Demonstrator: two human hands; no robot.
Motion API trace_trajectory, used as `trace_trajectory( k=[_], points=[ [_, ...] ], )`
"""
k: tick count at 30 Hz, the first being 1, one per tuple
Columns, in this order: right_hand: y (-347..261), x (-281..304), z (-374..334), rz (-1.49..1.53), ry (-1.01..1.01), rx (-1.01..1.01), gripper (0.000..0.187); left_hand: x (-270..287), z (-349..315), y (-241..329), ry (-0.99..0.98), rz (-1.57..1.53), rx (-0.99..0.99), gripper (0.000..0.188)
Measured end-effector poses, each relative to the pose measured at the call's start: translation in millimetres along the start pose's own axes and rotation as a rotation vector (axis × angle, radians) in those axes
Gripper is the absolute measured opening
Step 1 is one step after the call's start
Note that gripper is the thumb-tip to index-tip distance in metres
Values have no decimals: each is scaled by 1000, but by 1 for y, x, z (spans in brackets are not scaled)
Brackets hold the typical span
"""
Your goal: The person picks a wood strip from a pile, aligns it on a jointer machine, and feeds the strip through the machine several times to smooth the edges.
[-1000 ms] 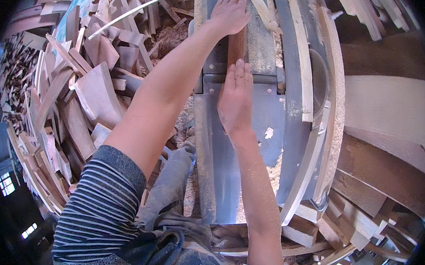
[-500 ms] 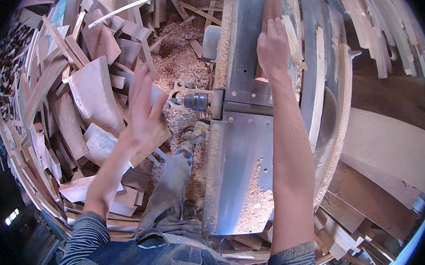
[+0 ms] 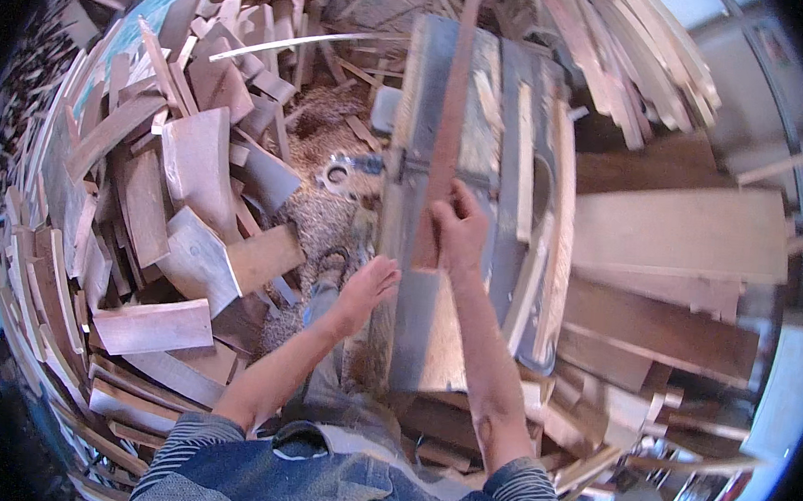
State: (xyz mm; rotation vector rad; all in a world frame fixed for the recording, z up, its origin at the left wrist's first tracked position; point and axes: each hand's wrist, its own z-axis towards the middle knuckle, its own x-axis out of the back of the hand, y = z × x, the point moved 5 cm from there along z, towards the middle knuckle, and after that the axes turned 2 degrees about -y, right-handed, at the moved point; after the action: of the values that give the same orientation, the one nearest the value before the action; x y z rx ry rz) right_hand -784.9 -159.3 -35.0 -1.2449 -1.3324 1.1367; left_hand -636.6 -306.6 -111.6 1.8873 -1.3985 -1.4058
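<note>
A long, narrow reddish-brown board [image 3: 453, 105] lies lengthwise above a woodworking machine's grey metal table [image 3: 430, 85], its near end toward me. My right hand [image 3: 461, 229] grips the board near that end, the thumb on its top and the fingers at its right edge. Whether the board touches the metal cannot be told. Beside the table's left edge, my left hand [image 3: 368, 290] is open, its fingers stretched out and holding nothing. A dark slot crosses the table just beyond my right hand.
Curved wood offcuts [image 3: 205, 158] are heaped on the left. Shavings [image 3: 322, 115] cover the floor beside the machine. Pale strips [image 3: 524, 157] lie along the table's right side. Wide planks [image 3: 682, 233] are stacked further right, and long boards [image 3: 610, 60] stand at the back right.
My right hand has come back toward me with the board, past the table's slot. My left hand has moved right from over the offcuts to the table's edge. The view has shifted.
</note>
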Motion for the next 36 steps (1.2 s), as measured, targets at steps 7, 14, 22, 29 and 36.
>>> trace_trajectory(
  k=[7,14,22,29,36],
  points=[
    [15,150,-248,-685,393,200,39,-79,-124,-60,-313,-1088,251,66],
    [151,265,-299,-990,211,-382,65,-154,-187,9,-405,-958,33,61],
    [152,306,-370,-1039,332,-203,47,-247,-308,55,-757,-851,-20,77],
    [169,357,-363,-1098,371,-197,38,-280,-347,99,-1076,-881,-205,84],
    [179,360,-359,-1047,379,-181,44,-299,-353,116,-890,-927,-135,89]
  ],
)
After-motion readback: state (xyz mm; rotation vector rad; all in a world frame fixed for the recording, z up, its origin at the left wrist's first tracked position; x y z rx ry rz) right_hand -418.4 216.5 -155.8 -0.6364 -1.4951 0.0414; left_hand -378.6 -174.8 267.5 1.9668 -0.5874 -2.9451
